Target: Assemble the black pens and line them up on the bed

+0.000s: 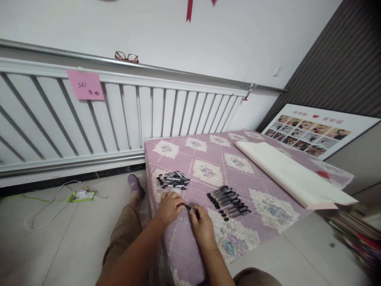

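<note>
Between my two hands is a black pen [188,207], held level above the purple floral cloth [190,238]. My left hand [170,207] pinches one end of it, and the fingers of my right hand [202,226] close on the other. Just beyond my left hand lies a loose pile of pens [173,180] with dark tips, pointing in mixed directions. To the right of my right hand, several black-capped pens [229,202] lie side by side in a slanted row.
A rolled cream sheet [276,172] lies across the cloth's right side. Behind stands a white radiator [172,107] with a pink note [85,85]; glasses [126,57] rest on its pipe. A power strip [81,195] with cables is on the left floor. A photo board [315,131] leans at right.
</note>
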`<move>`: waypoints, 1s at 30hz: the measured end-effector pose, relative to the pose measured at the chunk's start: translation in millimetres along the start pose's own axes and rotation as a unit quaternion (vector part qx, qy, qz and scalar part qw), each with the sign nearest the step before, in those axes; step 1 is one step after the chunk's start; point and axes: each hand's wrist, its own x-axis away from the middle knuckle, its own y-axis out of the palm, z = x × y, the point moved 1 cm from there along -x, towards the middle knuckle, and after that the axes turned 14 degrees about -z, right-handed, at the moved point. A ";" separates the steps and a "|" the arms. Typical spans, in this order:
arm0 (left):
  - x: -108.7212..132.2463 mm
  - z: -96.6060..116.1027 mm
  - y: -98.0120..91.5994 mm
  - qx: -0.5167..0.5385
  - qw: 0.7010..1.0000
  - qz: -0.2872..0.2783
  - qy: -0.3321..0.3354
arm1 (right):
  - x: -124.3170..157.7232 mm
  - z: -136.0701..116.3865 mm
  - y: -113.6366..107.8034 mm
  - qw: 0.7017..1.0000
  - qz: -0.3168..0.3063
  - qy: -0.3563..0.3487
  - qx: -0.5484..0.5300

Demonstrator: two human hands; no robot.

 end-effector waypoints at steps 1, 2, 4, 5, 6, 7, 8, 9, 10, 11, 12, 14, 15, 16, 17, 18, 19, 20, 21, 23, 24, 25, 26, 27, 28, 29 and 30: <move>0.1 0.1 0.0 0.000 1.000 0.001 0.001 | 0.0 -0.3 -0.2 1.000 -0.006 -0.002 0.004; 0.3 0.3 -0.2 0.000 1.000 0.003 0.002 | 0.0 -0.4 -0.3 1.000 -0.008 -0.001 0.006; 0.6 0.8 -0.7 0.000 1.000 0.004 0.003 | -0.1 -0.3 -0.6 1.000 0.001 0.003 0.004; 0.7 1.0 -1.0 0.000 1.000 0.004 0.002 | -0.1 -0.2 -0.7 1.000 0.007 0.003 0.001; 0.7 1.1 -1.2 0.000 1.000 0.003 0.001 | -0.2 -0.2 -0.7 1.000 0.012 0.000 -0.003; 0.6 1.1 -1.3 0.000 1.000 0.002 0.000 | -0.3 -0.2 -0.7 1.000 0.014 -0.004 -0.006; 0.5 1.0 -1.4 0.000 1.000 0.001 0.000 | -0.4 -0.3 -0.6 1.000 0.013 -0.006 -0.007; 0.3 0.8 -1.3 0.000 1.000 0.000 0.001 | -0.6 -0.4 -0.5 1.000 0.008 -0.007 -0.006; 0.2 0.4 -1.0 0.000 1.000 0.000 0.002 | -0.7 -0.6 -0.4 1.000 0.002 -0.006 -0.004; 0.2 0.0 -0.7 0.000 1.000 -0.001 0.003 | -0.8 -0.6 -0.3 1.000 -0.003 -0.003 -0.002; 0.2 -0.4 -0.3 0.000 1.000 -0.001 0.003 | -0.8 -0.7 -0.3 1.000 -0.005 0.001 -0.001; 0.3 -1.1 0.6 0.001 1.000 0.000 0.004 | -0.7 -0.4 -0.1 1.000 -0.007 0.006 -0.004; 0.4 -1.3 1.0 0.001 1.000 0.003 0.004 | -0.5 -0.1 -0.1 1.000 -0.006 0.008 -0.010; 0.5 -1.4 1.3 0.001 1.000 0.005 0.004 | -0.3 0.5 -0.2 1.000 -0.002 0.012 -0.019; 0.5 -1.4 1.6 0.000 1.000 0.008 0.002 | 0.0 1.2 -0.5 0.999 0.004 0.017 -0.029; 0.4 -1.4 1.8 -0.002 1.000 0.011 -0.002 | 0.3 2.2 -0.8 0.999 0.012 0.024 -0.042; 0.3 -1.2 2.0 -0.003 1.000 0.015 -0.006 | 0.5 3.3 -1.3 0.998 0.021 0.032 -0.054; 0.1 -1.0 2.3 -0.005 1.000 0.018 -0.011 | 0.7 4.6 -1.8 0.997 0.030 0.039 -0.065; -0.2 -0.7 2.5 -0.007 1.000 0.020 -0.017 | 0.8 5.9 -2.3 0.996 0.038 0.045 -0.074; -0.9 0.0 3.1 -0.012 0.999 0.024 -0.030 | 0.5 8.7 -3.0 0.994 0.048 0.051 -0.089; -1.4 0.3 3.4 -0.015 0.999 0.025 -0.036 | -0.2 10.1 -3.3 0.993 0.052 0.053 -0.094; -1.8 0.5 3.8 -0.018 0.999 0.029 -0.041 | -1.3 11.4 -3.5 0.992 0.054 0.054 -0.096; -2.2 0.6 4.1 -0.020 0.998 0.031 -0.045 | -3.2 12.5 -3.7 0.992 0.056 0.055 -0.096; -2.7 0.6 4.4 -0.022 0.998 0.034 -0.049 | -5.9 13.3 -4.0 0.993 0.056 0.054 -0.091; -3.0 0.4 4.7 -0.024 0.998 0.036 -0.051 | -9.7 13.4 -4.3 0.994 0.055 0.051 -0.081; -3.3 0.1 4.8 -0.026 0.998 0.037 -0.052 | -14.7 12.8 -4.8 0.995 0.052 0.044 -0.068; -3.5 -0.2 4.9 -0.027 0.998 0.039 -0.052 | -20.9 11.4 -5.3 0.997 0.046 0.034 -0.051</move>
